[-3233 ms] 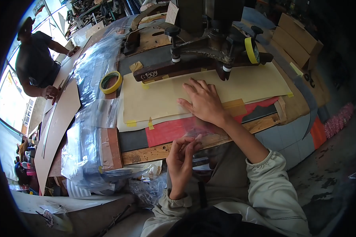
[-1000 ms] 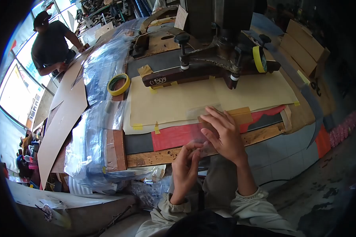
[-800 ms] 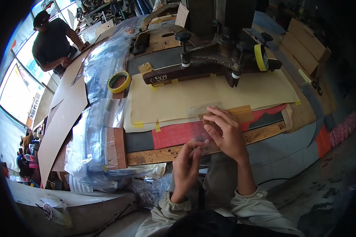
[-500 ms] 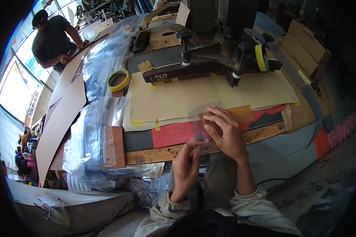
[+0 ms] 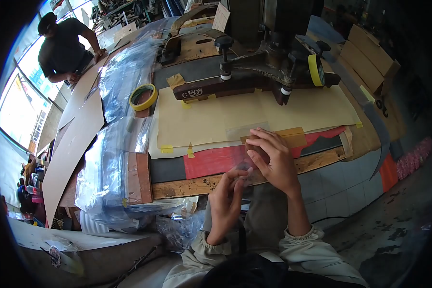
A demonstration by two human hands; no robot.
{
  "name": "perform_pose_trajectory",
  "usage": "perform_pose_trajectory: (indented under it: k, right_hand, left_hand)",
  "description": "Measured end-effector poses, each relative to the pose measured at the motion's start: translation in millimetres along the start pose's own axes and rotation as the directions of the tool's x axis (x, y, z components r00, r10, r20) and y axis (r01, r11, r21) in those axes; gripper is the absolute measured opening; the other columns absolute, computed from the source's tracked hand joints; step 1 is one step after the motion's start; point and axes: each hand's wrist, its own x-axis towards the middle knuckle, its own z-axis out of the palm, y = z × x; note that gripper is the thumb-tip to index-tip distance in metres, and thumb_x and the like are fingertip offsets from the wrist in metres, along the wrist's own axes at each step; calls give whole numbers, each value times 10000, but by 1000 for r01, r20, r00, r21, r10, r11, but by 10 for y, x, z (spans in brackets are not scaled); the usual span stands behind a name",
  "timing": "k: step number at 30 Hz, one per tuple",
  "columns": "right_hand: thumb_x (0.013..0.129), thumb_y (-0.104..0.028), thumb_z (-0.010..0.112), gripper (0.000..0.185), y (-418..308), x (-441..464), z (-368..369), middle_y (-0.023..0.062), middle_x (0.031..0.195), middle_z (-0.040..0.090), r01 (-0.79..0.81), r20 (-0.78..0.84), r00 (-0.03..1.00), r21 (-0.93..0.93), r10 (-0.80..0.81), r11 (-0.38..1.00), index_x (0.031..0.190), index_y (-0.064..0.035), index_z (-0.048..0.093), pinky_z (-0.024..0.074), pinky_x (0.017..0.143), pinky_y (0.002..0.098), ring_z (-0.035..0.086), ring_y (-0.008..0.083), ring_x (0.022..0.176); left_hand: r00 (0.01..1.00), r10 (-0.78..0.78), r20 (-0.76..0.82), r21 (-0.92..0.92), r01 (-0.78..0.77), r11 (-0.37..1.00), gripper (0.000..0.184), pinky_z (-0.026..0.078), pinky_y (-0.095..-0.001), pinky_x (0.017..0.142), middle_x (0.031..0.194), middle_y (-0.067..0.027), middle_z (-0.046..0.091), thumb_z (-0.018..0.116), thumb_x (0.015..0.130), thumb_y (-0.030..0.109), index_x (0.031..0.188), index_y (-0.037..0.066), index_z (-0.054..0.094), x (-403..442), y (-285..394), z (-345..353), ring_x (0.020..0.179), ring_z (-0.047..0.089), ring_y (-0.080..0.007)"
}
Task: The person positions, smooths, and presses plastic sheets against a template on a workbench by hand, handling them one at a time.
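Left hand point(image 5: 225, 194): thumb and fingertips drawn narrow, apparently pinching the near edge of the clear plastic film point(image 5: 240, 133); exact contact too faint to confirm. Right hand point(image 5: 272, 161): fingers loosely extended and slightly curved over the film, thumb standing apart, no firm grip visible. Location of the film: between the hands, far end over the near margin of the cream sheet point(image 5: 206, 120), nearer part over the red sheet point(image 5: 209, 164). Overlap with the brown strip point(image 5: 294, 138): hidden under the right fingers, impossible to tell.

Pinch lightly, at the edge only, to limit creasing. Support the far end with flat fingertips; expect thin film to cling or slip. Lift clear of the rough wooden rail point(image 5: 192, 190) along the front of the surface point(image 5: 168, 171), a likely snagging point. Avoid dragging across the yellow tape tab point(image 5: 191, 151), probably sticky. Work on the near side of the dark lettered bar point(image 5: 211, 90).
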Motion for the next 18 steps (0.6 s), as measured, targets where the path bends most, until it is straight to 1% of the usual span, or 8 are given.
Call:
perform_pose_trajectory:
  k: [4, 7, 10, 18]
  right_hand:
    - [860, -216, 673, 219, 2, -5, -1, 134, 1160, 639, 1, 0, 1000, -5, -1, 1000, 986, -37, 667, 429, 968, 425, 580, 300, 1112]
    - [862, -216, 670, 218, 0, -4, -2, 133, 1161, 639, 0, 3, 1000, -9, 0, 1000, 989, -38, 667, 427, 971, 425, 580, 298, 1114]
    - [862, -215, 669, 219, 2, -4, -3, 132, 1163, 638, -2, 6, 1000, -9, 2, 1000, 991, -39, 666, 425, 974, 424, 580, 297, 1114]
    - [861, -217, 670, 221, 2, -8, -4, 127, 1168, 638, -5, 6, 1000, -3, 5, 1000, 996, -42, 667, 425, 974, 424, 579, 293, 1116]
  left_hand:
    - [1000, -22, 1, 9, 22, 1000, 164, 508, -242, 880, 1090, -95, 601, 485, 967, -29, 1118, -78, 523, -4, 3, -3, 1033, 618, -134]
    - [1000, -11, -4, 5, 11, 1000, 163, 506, -240, 875, 1088, -94, 600, 489, 968, -24, 1117, -77, 525, 1, -3, 1, 1032, 617, -134]
    - [999, -42, -6, -2, 42, 999, 164, 508, -244, 881, 1086, -94, 598, 491, 968, -23, 1118, -78, 524, -3, 21, -1, 1032, 616, -135]
    - [1000, -12, -11, -23, 12, 1000, 163, 510, -253, 896, 1093, -95, 590, 492, 966, -26, 1118, -80, 519, -2, -17, 6, 1039, 615, -141]
